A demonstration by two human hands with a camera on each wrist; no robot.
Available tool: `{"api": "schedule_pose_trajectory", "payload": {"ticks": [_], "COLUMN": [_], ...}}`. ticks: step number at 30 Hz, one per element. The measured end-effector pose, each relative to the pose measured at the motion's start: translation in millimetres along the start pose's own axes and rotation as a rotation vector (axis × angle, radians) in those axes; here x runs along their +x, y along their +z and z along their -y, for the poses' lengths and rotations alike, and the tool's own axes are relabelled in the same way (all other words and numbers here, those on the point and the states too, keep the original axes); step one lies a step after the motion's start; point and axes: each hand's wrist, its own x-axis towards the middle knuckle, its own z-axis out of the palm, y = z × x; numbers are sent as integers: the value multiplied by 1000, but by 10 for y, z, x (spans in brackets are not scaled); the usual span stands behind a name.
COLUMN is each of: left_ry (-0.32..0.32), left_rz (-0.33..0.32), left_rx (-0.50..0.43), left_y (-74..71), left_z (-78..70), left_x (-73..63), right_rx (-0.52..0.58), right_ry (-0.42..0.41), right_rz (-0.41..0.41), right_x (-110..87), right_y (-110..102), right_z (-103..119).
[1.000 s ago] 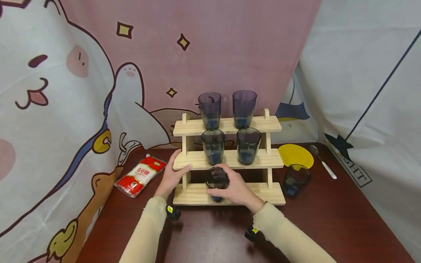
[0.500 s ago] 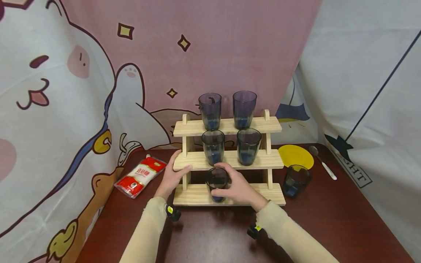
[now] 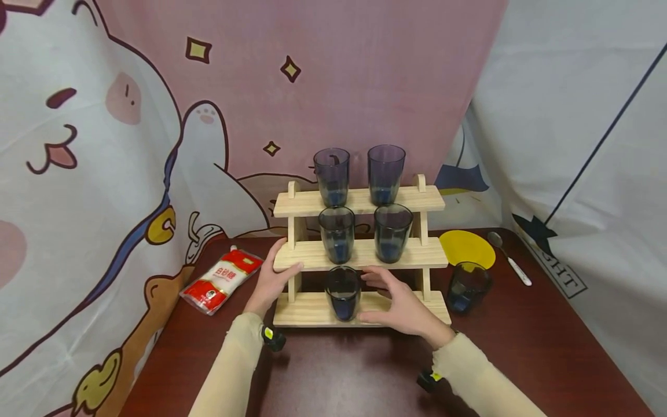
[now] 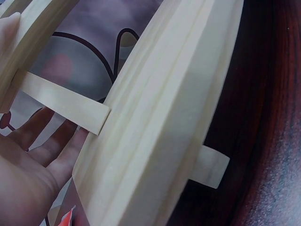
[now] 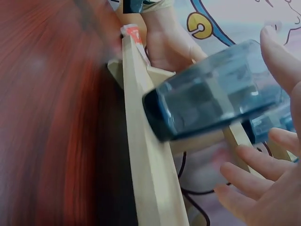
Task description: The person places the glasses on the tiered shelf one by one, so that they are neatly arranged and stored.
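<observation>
A three-tier wooden display shelf [image 3: 359,253] stands on the table, with two glasses on the top tier and two on the middle one. My left hand [image 3: 271,282] holds the middle tier's left end, its thumb on the board and its fingers behind the upright [image 4: 66,101]. On the bottom tier, left of centre, a dark tinted glass [image 3: 343,294] stands upright. Just right of that glass is my right hand [image 3: 401,304], fingers spread and nothing in its grasp. The right wrist view shows the same glass [image 5: 207,94] between the shelf and the parted thumb and fingers.
Right of the shelf, another dark glass [image 3: 469,286] stands on the table in front of a yellow plate [image 3: 467,248]. A spoon [image 3: 510,259] lies beside the plate. On the left lies a red-and-white sugar bag [image 3: 222,280]. Printed cloth [image 3: 333,87] hangs behind.
My right hand has let go of the glass on the bottom tier and moved right, its fingers opening. The glass stays put. My left hand keeps its place on the shelf.
</observation>
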Motion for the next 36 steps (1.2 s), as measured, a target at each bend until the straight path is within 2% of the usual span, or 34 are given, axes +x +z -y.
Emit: {"api": "schedule_pose_trajectory", "payload": {"ticks": [5,10,18,26,30,33,36], "left_ry": [5,13,29,16,26,31,31], "left_rz": [2,-8,-9,-11,-8,-5,-8], "left_rx": [-24,-28,-21,-13,-16,-11,-9], "left_y": [-7,-13,-5,4,9,2,-9], "left_z": [31,36,17,-7,-11,58,183], "left_x": [3,-6,-4,-1,-9,30,100], "right_rx": [-29,-46,-120,-213,-262,-336,-418], "right_ry": [2,-5,44,-18,-26,2,82], "right_rz": [-37,-108,-202,-384,-483,-545,-570], "right_x": [-152,-317,-591,-793,-851,-896,-939], "right_y": [-137,-310,-668,-964,-1077,-1159,-1238], "right_z": [-107,-188,-179,-71,-88,-167,-274]}}
